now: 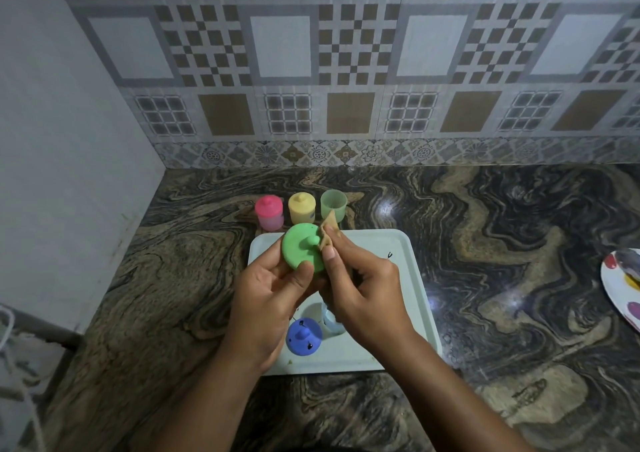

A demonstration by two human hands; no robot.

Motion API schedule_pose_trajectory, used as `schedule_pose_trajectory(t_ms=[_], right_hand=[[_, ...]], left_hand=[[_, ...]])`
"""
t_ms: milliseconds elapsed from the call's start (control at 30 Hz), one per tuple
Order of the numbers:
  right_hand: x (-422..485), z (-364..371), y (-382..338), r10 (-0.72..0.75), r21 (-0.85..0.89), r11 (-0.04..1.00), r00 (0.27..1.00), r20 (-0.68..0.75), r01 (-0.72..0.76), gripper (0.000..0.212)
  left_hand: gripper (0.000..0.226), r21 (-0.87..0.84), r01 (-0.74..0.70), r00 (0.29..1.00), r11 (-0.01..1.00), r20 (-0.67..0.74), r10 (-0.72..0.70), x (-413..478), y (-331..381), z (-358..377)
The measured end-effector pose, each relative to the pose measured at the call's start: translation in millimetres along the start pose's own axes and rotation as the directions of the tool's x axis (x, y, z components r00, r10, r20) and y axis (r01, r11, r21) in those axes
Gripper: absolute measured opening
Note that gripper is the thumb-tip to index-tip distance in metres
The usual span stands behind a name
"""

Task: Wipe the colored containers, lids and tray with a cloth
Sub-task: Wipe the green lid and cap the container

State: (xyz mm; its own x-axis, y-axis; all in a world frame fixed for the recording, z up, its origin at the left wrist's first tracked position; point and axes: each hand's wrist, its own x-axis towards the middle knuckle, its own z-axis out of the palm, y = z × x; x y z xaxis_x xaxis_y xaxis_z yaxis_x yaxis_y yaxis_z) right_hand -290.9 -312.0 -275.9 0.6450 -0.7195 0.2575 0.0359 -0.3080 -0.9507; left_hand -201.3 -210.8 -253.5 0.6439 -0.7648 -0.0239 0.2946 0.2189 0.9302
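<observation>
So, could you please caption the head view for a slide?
Left hand holds a green lid; right hand presses a cloth to it, over the tray.

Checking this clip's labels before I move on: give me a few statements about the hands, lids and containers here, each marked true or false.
1. The left hand holds the round green plastic lid. True.
2. The right hand pinches a beige cloth against that lid. True.
3. The green container is closed with a lid. False: the translucent green container stands open.
4. The blue knobbed lid lies on the pale rectangular tray. True.
5. The pink container stands on the tray. False: the pink lidded container stands on the marbled countertop behind the tray.
</observation>
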Motion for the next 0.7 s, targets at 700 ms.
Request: schedule_pose_trajectory(t_ms=[700], right_hand=[[11, -7, -3, 0.066, 0.021, 0.998, 0.997, -0.026, -0.066, 0.039]], left_hand=[[0.050, 0.066, 0.004, 1.000, 0.998, -0.024, -0.002, 6, -1, -6]])
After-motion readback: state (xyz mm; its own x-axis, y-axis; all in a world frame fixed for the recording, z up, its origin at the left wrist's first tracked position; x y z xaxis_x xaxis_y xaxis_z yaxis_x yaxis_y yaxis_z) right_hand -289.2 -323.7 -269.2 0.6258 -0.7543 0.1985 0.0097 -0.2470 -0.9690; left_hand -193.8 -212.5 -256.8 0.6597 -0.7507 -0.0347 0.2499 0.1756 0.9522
